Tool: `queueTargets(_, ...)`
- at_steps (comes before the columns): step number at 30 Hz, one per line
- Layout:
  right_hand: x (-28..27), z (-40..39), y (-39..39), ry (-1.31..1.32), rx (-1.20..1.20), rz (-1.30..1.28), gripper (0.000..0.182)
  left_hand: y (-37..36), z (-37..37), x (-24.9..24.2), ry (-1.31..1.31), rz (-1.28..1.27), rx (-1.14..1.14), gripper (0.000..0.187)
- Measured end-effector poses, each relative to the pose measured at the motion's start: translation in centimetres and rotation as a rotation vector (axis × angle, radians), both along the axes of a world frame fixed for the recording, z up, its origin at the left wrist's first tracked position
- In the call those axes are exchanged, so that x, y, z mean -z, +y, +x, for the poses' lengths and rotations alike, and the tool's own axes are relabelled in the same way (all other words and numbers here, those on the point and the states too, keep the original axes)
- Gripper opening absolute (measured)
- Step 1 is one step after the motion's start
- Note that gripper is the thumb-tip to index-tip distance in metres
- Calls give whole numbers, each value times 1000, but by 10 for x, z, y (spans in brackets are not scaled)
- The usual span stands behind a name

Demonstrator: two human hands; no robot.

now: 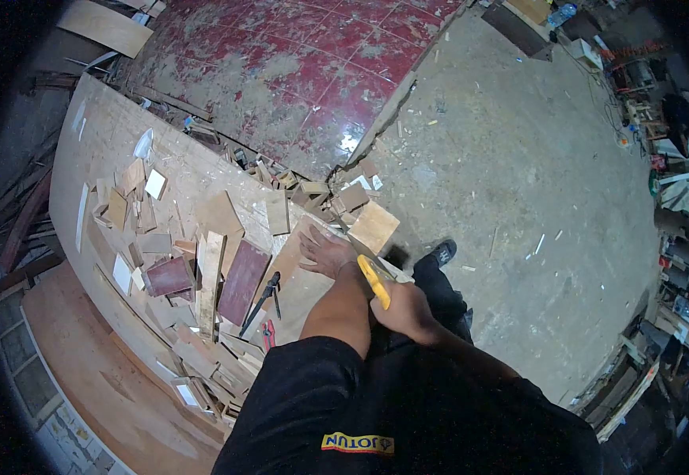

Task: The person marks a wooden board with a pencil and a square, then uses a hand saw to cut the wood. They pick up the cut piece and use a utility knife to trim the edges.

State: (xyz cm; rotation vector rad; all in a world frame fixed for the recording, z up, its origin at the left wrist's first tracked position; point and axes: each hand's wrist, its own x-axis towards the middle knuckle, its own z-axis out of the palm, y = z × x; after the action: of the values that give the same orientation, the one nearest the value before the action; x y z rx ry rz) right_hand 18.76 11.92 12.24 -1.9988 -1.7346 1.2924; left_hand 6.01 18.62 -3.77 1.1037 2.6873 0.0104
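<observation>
A black shirt with a yellow label on it lies closest to the view, and both forearms reach forward from its sleeves. The right hand has its grip closed around the yellow handle of a saw; the saw's blade runs forward from the handle, past the outer side of the left hand, though how far it meets the wood is hard to see. The left hand lies palm down with its fingers spread, its grip open and closed on nothing, resting on a light brown board near the edge of the tabletop.

To the left of the forearms are red-handled pliers and, just beyond them, a long black tool lying at a slant. Next to that tool is a dark red panel, then a pale wooden strip, and then a dark red block among many loose offcuts. A black shoe stands on the concrete floor, right of the saw.

Past the left hand's fingertips, a square pale piece sits beside the tabletop's corner; whether it rests on the tabletop cannot be told. Farther along the tabletop lies a small white piece. Beyond its far edge spread dusty red tiles, and mixed clutter lines the right side of the floor.
</observation>
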Motion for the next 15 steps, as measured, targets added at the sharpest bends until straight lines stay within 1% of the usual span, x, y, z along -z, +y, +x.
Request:
queueTargets(2, 7, 29, -4, 170, -24, 51, 29, -5, 0, 9, 25, 15, 7, 53)
queueTargets(3, 12, 41, -15, 171, -39, 34, 26, -3, 1, 12, 54, 35, 9, 52)
queueTargets(4, -2, 53, -22, 168, -41, 45, 26, 4, 2, 11, 50, 46, 7, 52)
queueTargets(6, -52, 70, -40, 180, -38, -80, 25, -1, 1, 7, 44, 22, 9, 52)
queueTargets(7, -60, 74, -46, 178, -35, -86, 25, -4, 1, 7, 42, 16, 12, 52)
queueTargets(9, -66, 79, -49, 177, 42, -138, 19, -1, 3, 9, 74, 10, 10, 51)
queueTargets(10, -48, 75, -48, 177, 40, -137, 19, 1, 3, 8, 74, 11, 8, 51)
queueTargets(11, -15, 64, -46, 145, 18, 6, 21, 2, 3, 6, 61, 13, 8, 51)
queueTargets(12, 4, 53, -41, 114, 0, 144, 23, -1, 3, 4, 49, 11, 12, 51)
queueTargets(14, 12, 29, 8, 91, 8, 51, 26, -1, 4, 2, 40, 19, 3, 52)
queueTargets(15, 11, 24, 21, 102, 10, 57, 26, 1, 2, 1, 28, 25, -6, 52)
